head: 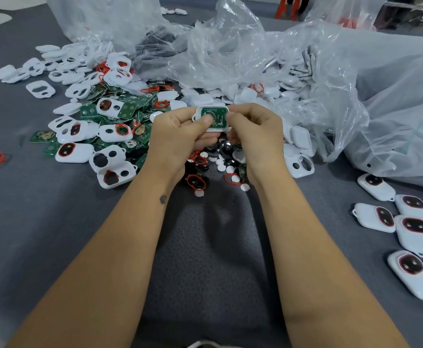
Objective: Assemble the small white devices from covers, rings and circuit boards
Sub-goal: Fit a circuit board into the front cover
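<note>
Both hands hold one white cover up over the middle of the table, its inside facing me with a green circuit board seated in it. My left hand grips the cover's left side, thumb pressing on the board's round metal pad. My right hand pinches the right edge. Below my hands lie red rings, white discs and dark round buttons.
A heap of white covers, green boards and red rings spreads at the left. Clear plastic bags with more white parts fill the back and right. Several finished devices lie at the right on the grey cloth.
</note>
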The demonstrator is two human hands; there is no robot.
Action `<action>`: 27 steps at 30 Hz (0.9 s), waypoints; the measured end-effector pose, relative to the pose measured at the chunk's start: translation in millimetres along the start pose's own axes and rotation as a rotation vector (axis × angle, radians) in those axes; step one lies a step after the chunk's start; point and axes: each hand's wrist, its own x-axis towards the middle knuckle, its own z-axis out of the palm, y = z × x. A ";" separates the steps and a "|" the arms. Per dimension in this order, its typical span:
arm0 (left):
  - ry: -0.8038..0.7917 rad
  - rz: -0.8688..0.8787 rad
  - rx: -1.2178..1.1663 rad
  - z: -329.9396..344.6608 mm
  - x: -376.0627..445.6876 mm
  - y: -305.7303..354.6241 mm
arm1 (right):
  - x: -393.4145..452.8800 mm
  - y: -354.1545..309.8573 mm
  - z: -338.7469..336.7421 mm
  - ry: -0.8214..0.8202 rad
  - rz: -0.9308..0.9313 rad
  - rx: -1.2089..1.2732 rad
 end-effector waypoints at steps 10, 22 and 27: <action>0.071 0.222 0.143 -1.9 1.4 -2.0 | 1.1 4.2 0.6 0.047 -0.232 -0.169; 0.189 0.652 0.389 2.3 -1.5 -4.2 | -2.6 7.3 2.0 0.127 -0.462 -0.167; 0.208 0.674 0.421 1.4 -1.1 -4.8 | -3.3 7.0 3.3 0.116 -0.465 -0.155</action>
